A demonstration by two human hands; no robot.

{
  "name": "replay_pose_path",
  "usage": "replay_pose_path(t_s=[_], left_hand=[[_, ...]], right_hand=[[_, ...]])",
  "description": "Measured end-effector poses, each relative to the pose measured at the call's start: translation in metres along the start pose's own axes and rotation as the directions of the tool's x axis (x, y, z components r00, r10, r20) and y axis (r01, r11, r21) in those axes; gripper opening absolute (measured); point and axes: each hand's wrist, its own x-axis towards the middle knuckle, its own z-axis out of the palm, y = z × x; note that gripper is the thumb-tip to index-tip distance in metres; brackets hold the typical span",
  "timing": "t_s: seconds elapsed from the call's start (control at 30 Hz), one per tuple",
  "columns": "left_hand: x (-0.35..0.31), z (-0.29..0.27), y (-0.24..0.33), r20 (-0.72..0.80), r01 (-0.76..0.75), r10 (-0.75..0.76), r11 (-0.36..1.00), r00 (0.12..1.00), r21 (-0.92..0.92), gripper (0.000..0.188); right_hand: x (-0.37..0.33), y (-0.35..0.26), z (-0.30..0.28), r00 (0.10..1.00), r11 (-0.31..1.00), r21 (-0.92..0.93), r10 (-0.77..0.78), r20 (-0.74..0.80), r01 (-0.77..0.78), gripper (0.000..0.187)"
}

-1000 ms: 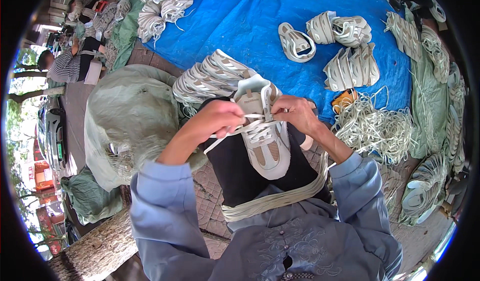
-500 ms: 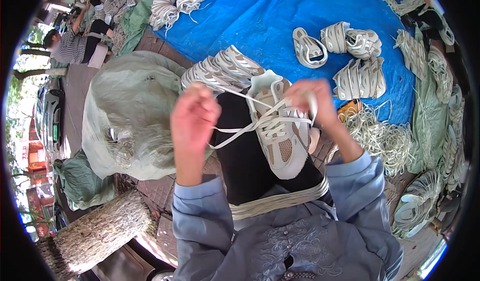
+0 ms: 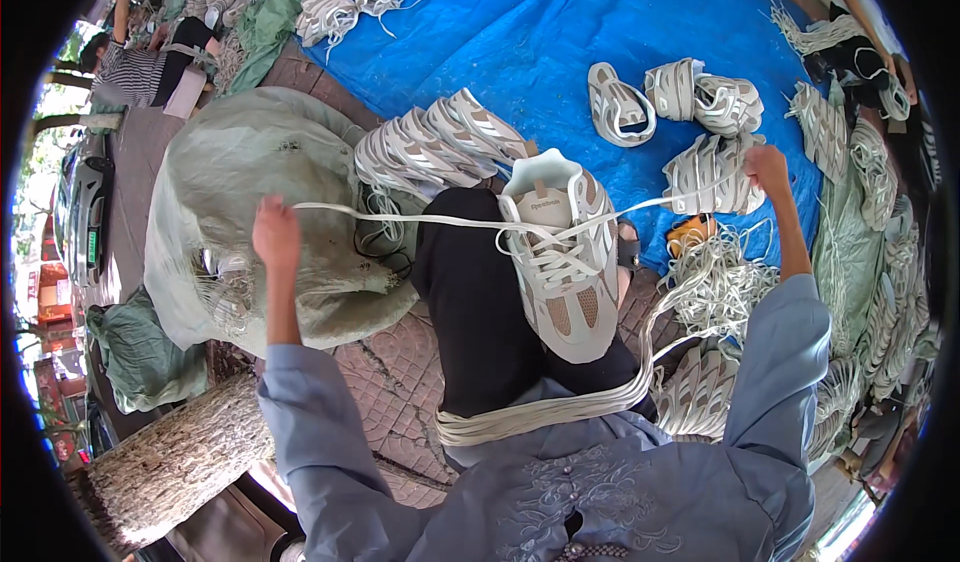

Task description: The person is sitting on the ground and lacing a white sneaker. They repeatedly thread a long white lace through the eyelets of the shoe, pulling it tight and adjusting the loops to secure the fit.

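A beige and white sneaker upper [image 3: 565, 262] lies on my black-trousered knees, its toe toward me and its opening away. A cream shoelace [image 3: 430, 219] is threaded through its eyelets. My left hand [image 3: 276, 230], closed in a fist, grips one lace end far out to the left. On the right, my right hand [image 3: 767, 169] is closed on the other end, raised over a row of stacked uppers. Both lace ends run nearly straight from the eyelets out to my fists. A bundle of loose laces [image 3: 550, 412] lies across my lap.
Stacked shoe uppers [image 3: 440, 142] stand beyond my knees, and more lie on the blue tarp [image 3: 500, 32]. A tangled lace pile [image 3: 720, 282] is at the right. At the left are a large pale sack [image 3: 250, 162] and a log [image 3: 190, 462]. A person [image 3: 135, 72] sits far left.
My hands have moved wide apart from close over the shoe, drawing the lace ends out left and right. The loose lace loops above the shoe have straightened.
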Motion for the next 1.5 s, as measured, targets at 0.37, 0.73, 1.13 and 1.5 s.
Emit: replay_pose_path(t_s=[0.37,0.73,1.13,1.5], left_hand=[[-0.109,-0.012,0.214,0.128,-0.687,0.844,0.503,0.521,-0.524,0.017],[-0.107,-0.010,0.202,0.257,-0.629,0.903,0.425,0.344,-0.651,0.005],[-0.135,0.002,0.187,-0.177,-0.892,0.874,0.446,0.453,-0.080,0.014],[-0.155,0.013,0.192,-0.130,-0.820,0.813,0.546,0.568,-0.169,0.014]], right_hand=[[-0.146,-0.195,0.041,0.472,0.396,0.473,-0.880,-0.049,0.787,0.019],[-0.160,-0.209,0.064,0.459,0.462,0.032,-0.885,0.081,0.886,0.009],[-0.156,-0.201,0.041,0.184,0.245,-0.286,-0.957,-0.224,0.926,0.006],[-0.076,-0.163,0.059,0.689,0.705,-0.285,-0.704,-0.172,0.649,0.005]])
